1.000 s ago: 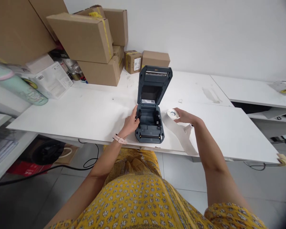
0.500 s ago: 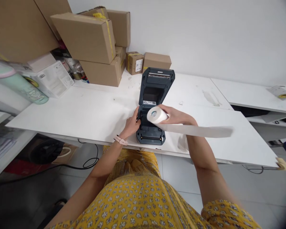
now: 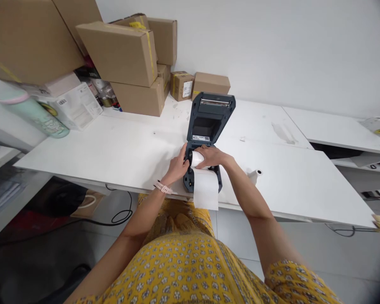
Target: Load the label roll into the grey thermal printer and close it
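A dark grey label printer (image 3: 190,183) stands on the white table near its front edge, its lid (image 3: 213,118) tilted up and back. Inside its bay lies a white paper roll (image 3: 196,159), set crosswise, with the loose paper strip (image 3: 206,190) hanging forward over the printer's front and past the table edge. My right hand (image 3: 210,156) is closed over the roll from the right and above. At the printer's left side, my left hand (image 3: 178,165) grips the wall, thumb inside by the roll's left end. My fingers hide part of the bay.
A small paper roll with a dark core (image 3: 255,174) lies right of the printer, partly behind my right forearm. Cardboard boxes (image 3: 139,95) are stacked at the back left, near a mint green bottle (image 3: 39,117). A black cable (image 3: 128,211) hangs below the table.
My right hand has lowered the paper roll into the printer's bay. The strip, which trailed to the right, now hangs forward over the printer's front. My left hand stays at the printer's left side.
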Demonstrator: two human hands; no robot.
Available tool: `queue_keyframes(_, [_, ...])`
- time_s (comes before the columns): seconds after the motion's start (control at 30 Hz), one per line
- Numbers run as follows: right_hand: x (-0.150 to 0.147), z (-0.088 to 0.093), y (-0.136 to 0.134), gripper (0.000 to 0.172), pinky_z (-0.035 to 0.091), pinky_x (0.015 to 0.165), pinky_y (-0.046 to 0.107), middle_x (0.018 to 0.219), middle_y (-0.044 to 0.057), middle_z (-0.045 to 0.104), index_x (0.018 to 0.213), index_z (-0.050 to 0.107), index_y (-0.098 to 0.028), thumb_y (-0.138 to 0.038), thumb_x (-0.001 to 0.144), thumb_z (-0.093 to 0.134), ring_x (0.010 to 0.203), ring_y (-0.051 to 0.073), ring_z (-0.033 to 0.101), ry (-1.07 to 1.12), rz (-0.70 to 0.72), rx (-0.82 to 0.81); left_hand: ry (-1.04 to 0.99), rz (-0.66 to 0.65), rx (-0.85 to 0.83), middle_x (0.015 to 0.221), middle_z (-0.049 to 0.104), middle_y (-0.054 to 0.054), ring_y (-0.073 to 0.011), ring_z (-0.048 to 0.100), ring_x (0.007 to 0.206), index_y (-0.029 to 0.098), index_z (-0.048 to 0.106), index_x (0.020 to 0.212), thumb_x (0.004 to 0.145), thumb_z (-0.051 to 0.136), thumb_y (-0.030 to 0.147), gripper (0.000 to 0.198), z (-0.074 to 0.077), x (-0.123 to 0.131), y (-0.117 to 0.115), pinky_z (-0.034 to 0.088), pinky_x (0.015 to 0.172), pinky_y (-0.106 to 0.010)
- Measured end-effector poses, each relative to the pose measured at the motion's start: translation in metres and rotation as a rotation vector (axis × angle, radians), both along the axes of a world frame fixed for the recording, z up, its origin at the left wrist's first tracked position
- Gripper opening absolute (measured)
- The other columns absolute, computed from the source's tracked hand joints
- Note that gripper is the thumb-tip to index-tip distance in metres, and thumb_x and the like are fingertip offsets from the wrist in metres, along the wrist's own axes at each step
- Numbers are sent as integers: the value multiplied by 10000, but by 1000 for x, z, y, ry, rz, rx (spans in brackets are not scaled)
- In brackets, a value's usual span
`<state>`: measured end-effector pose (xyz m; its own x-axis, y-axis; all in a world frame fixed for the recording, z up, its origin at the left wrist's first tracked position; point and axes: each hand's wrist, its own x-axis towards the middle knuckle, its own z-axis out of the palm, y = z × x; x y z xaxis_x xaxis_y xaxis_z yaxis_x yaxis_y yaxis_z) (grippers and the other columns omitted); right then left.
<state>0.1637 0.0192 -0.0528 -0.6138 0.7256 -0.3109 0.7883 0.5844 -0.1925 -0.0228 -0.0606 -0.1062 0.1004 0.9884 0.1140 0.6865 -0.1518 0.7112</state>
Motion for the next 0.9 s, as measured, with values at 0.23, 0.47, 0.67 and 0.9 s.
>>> queue_keyframes(0.23, [28, -14, -77, 588, 398, 1184, 509, 1609, 158, 424, 1522, 435, -203, -513, 1023, 457, 1490, 320, 411, 297, 116, 216, -24, 5, -6, 1079, 756, -99, -228, 701, 885, 178, 185, 1626, 913, 437, 173, 756, 0, 1, -1, 517, 862, -368])
queue_keyframes(0.47, [24, -39, -150, 666, 345, 1243, 535, 1660, 162, 319, 1536, 446, -179, -588, 1011, 422, 1548, 321, 306, 309, 27, 310, -19, 30, 9, 1225, 733, -135, -256, 701, 1064, 153, 220, 1620, 910, 413, 146, 736, -1, 6, -1, 492, 1010, -415])
queue_keyframes(0.67, [20, -45, -156, 702, 361, 1230, 551, 1671, 138, 295, 1582, 370, -239, -588, 985, 492, 1556, 313, 286, 344, 16, 323, -10, 40, -16, 1319, 699, -134, -269, 698, 1097, 179, 208, 1625, 904, 420, 162, 752, 0, 6, 0, 506, 993, -429])
queue_keyframes(0.9, [22, -49, -161, 723, 358, 1229, 543, 1682, 118, 277, 1603, 315, -272, -583, 980, 509, 1566, 304, 262, 366, 16, 330, -32, 36, -22, 1353, 678, -139, -265, 688, 1142, 161, 227, 1621, 915, 408, 167, 729, 0, 8, -2, 488, 1044, -420])
